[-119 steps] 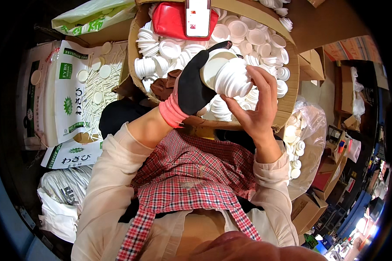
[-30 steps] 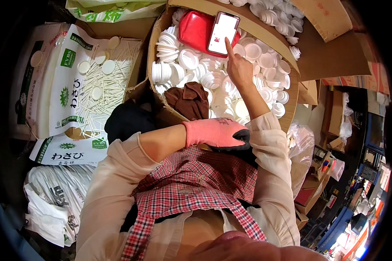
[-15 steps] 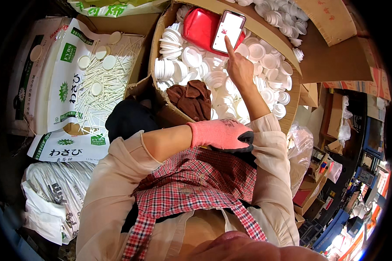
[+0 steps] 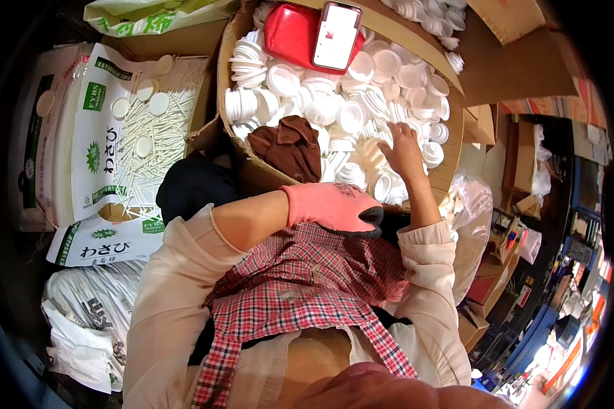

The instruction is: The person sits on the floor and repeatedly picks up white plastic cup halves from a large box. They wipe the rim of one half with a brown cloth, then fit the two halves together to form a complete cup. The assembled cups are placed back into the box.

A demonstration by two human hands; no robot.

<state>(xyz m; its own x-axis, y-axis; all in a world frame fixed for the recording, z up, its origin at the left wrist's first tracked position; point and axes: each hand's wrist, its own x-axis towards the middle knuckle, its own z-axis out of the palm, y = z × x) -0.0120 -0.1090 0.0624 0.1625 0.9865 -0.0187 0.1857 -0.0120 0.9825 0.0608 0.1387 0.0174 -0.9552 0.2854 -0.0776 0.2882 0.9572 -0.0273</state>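
Note:
My bare right hand (image 4: 405,151) hovers at or just over a heap of round white plastic pieces (image 4: 351,117), shaped like shallow lids, in a big cardboard box. Its fingers are apart and slightly bent, and nothing shows between them. My left hand (image 4: 338,210) wears a pink glove with a dark palm and lies across my front, by the box's near edge. The left fingers are mostly turned under and hidden. At the far side of the heap a phone (image 4: 336,35) with a lit screen leans on a red pouch (image 4: 291,34). A crumpled brown cloth (image 4: 286,148) rests on the pieces.
Left of the box, an opened white printed bag (image 4: 104,88) holds many thin white sticks (image 4: 160,129) and several round discs. A filled plastic sack (image 4: 92,307) stands below it. Beyond the right flap (image 4: 525,75) are more white pieces; clear plastic (image 4: 474,218) hangs at right.
My right hand has left the phone screen and come down toward me over the white pieces. The view has shifted slightly; my left hand stays across my front.

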